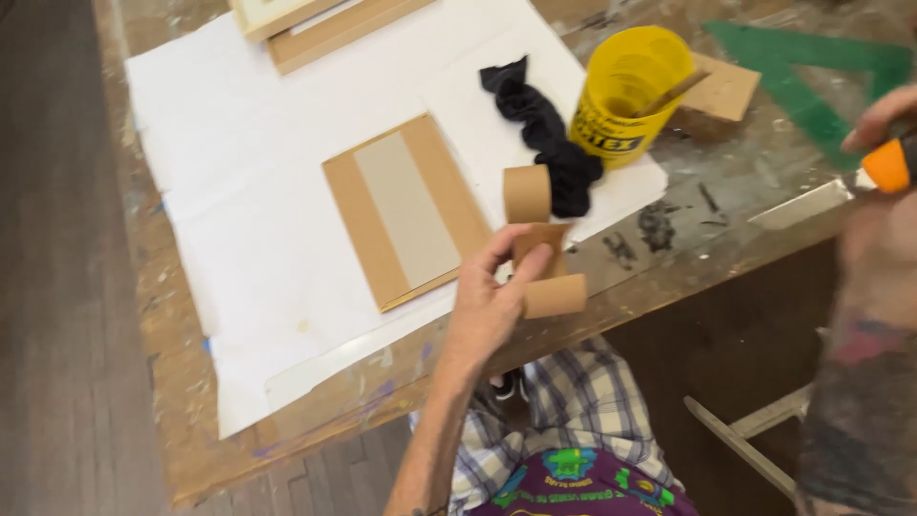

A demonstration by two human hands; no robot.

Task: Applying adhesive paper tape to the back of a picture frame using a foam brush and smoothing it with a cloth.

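Observation:
My left hand (487, 296) grips a curling strip of brown paper tape (541, 241) near the table's front edge; one end curls into a loop (527, 193) and another curl (556, 296) hangs below my fingers. My right hand (884, 124) at the right edge holds a knife with an orange handle (888, 164) and a flat metal blade (800, 204) over the table. A brown board with a grey strip down its middle (406, 208) lies on white paper (248, 191) just left of my left hand.
A yellow plastic tub (626, 91) with a brush handle in it stands at the back right, beside a black rag (546, 134). A green triangle ruler (812, 76) lies far right. Brown boards (325, 29) sit at the top. The wooden table (162, 315) is paint-stained.

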